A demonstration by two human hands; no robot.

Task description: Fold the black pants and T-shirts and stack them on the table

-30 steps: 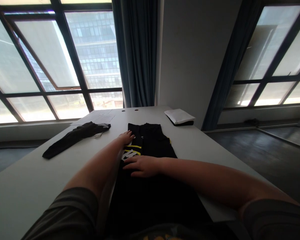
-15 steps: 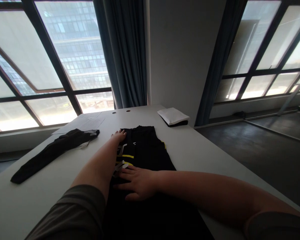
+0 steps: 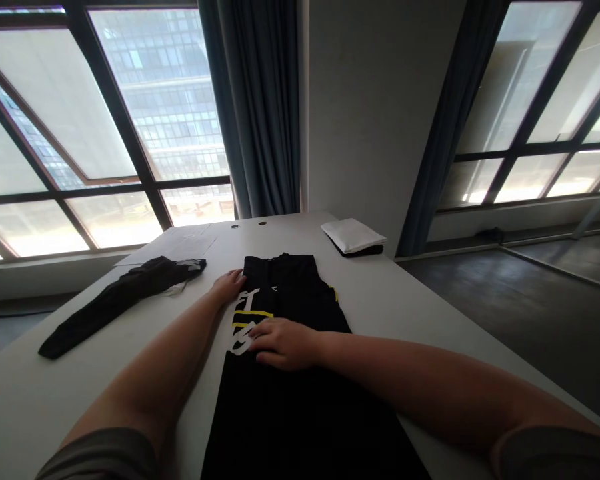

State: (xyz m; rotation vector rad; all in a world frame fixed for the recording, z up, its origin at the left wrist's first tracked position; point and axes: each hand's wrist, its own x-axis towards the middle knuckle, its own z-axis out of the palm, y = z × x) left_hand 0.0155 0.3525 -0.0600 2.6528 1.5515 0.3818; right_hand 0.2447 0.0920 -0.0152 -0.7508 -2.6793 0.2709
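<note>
A long black garment (image 3: 300,407) with white lettering and yellow stripes lies flat, stretching away from me; I cannot make out its exact kind. My left hand (image 3: 229,285) rests on the tabletop with its fingertips against the garment's left edge, near the far end. Its fingers are extended. Palm down, my right hand (image 3: 286,343) lies on the garment beside the large white print, fingers stretched and slightly apart. Neither hand grips anything.
The white table (image 3: 380,320) carries another dark garment (image 3: 115,303) on the left, with pale sheets (image 3: 175,241) behind it. At the far right sits a folded white item (image 3: 354,235) over something black. A curtain (image 3: 260,113) and windows stand beyond.
My left hand has slid left off the garment's top to its edge. My right hand has shifted slightly up, and more of the white print shows. The view has turned slightly left.
</note>
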